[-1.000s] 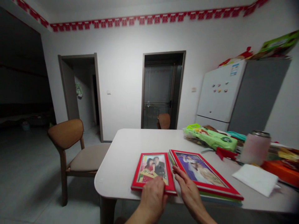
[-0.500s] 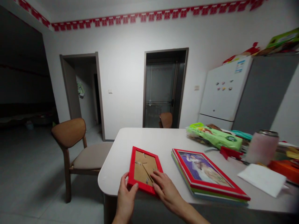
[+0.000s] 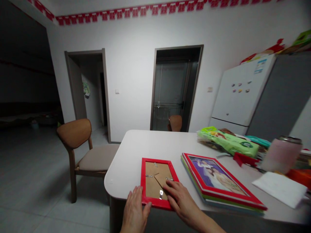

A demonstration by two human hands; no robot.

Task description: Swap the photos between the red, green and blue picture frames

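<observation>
A small red picture frame [image 3: 158, 161] lies face down near the front edge of the white table [image 3: 155, 142], its brown backing board and metal clips showing. My left hand [image 3: 135, 212] rests at the frame's near left corner, fingers spread, thumb on the red edge. My right hand [image 3: 181, 202] lies flat on the backing board with its fingertips by the clips. To the right lies a stack of larger frames [image 3: 223, 183], the top one red with a photo facing up.
A wooden chair [image 3: 81, 149] stands left of the table. Green snack packs [image 3: 229, 142], a pink cup [image 3: 280, 154], a white cloth [image 3: 279, 192] and red items crowd the table's right side. A white fridge [image 3: 240, 94] stands behind.
A second ago the small frame lay photo up. It was turned over and now lies flat, back up, with both hands resting on it. The view has shifted slightly.
</observation>
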